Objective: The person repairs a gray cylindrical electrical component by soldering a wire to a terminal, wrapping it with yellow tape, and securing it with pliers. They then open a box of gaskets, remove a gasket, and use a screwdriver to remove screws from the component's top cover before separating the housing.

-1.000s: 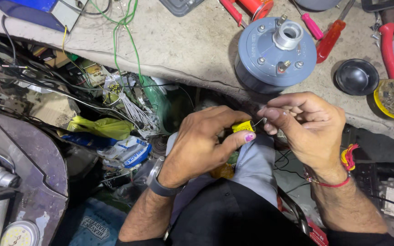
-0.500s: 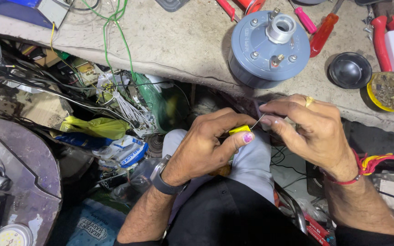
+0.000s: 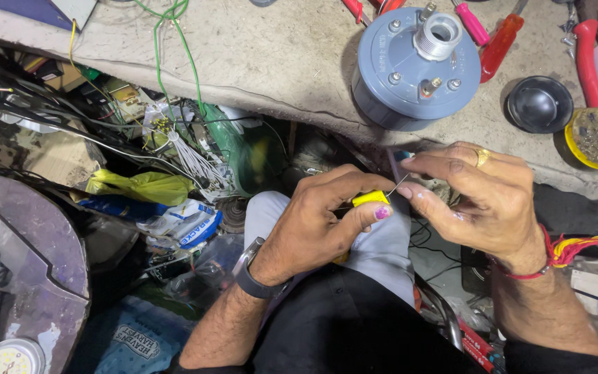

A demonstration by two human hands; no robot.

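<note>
Left hand (image 3: 320, 221) clamped on small yellow tool (image 3: 370, 199); right hand (image 3: 482, 201) pinching thin wire (image 3: 399, 184) at its tip. Grey round housing (image 3: 413, 66) on bench (image 3: 257, 62) just above.

Both hands (image 3: 410, 215) meet before the bench edge; the round housing (image 3: 415, 66) sits on the bench (image 3: 264, 62) behind them.

Running across the top of the frame: a worn, stained concrete workbench (image 3: 257, 62), its chipped edge slanting down toward the right. Lying in shadow beneath it, centre and left: a dim recess (image 3: 140, 159) crammed with clutter. Curving up at the lower left: a scuffed purple metal surface (image 3: 29, 249).
</note>
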